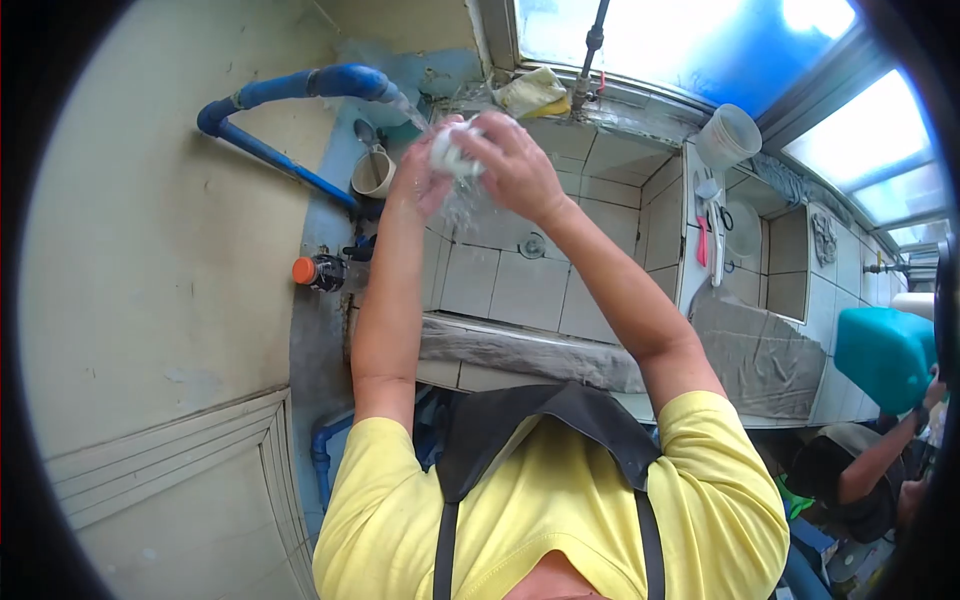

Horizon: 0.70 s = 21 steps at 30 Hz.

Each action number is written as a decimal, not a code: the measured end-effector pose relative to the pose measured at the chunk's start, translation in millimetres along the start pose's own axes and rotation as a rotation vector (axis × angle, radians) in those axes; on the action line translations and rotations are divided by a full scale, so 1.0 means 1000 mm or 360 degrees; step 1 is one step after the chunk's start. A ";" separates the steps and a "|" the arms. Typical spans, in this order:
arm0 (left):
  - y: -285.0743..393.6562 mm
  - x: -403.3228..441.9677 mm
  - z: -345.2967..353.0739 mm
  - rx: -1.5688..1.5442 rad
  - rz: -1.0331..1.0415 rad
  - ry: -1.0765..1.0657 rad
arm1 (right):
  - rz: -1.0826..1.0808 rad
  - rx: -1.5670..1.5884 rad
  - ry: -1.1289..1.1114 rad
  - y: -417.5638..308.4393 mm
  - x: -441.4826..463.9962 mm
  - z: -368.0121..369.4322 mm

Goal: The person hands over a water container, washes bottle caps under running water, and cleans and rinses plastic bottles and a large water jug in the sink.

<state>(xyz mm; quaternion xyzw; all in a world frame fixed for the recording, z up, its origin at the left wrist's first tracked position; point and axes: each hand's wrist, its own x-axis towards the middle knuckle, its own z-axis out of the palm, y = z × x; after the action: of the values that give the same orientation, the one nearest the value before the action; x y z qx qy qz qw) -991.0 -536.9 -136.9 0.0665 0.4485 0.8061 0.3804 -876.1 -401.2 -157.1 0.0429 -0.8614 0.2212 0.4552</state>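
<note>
Cupping left hand: I see it curved against the left side of a white, rounded, wet object, skin glistening; I cannot tell how each finger sits.
Right hand: its bent fingers press over the object's right side.
White object: it sits between both hands; I cannot make out its material.
Blue tubular pipe: smooth and sharply bent, its mouth lies just beyond and left of the left hand.
Clear water: a stream falls from that mouth to the hands and breaks into splashes.
Pale square-tiled basin: it lies below the hands, with a round drain on the body side of the right hand.
Crumpled pale-yellow cloth: soft and folded, just beyond the right hand.
White round cup: left of the left hand.
Rough grey cloth: it stretches along the basin's near edge, between the forearms.
</note>
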 end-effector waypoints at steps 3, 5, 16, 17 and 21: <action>0.000 0.014 -0.033 -0.0072 -0.0069 -0.0180 | 0.0341 -0.0013 -0.0045 0.005 0.005 0.001; -0.003 0.022 -0.048 -0.0105 -0.0111 -0.0249 | 0.0087 0.0026 0.0055 -0.008 0.008 -0.004; 0.001 -0.009 -0.002 -0.0054 0.0174 -0.0064 | 0.0123 0.0027 0.0084 -0.003 -0.001 0.011; -0.002 -0.004 -0.009 -0.0055 0.0172 -0.0070 | 0.0108 0.0024 0.0043 0.000 -0.001 0.013; 0.000 0.025 -0.044 0.0072 0.0041 -0.0127 | 0.0120 -0.0052 0.0124 0.003 0.004 0.010</action>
<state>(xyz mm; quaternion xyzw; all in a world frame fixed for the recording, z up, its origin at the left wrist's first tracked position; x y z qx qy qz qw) -1028.0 -549.4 -168.7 0.1131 0.4503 0.7972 0.3859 -886.8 -401.7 -159.6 -0.0056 -0.8476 0.2254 0.4803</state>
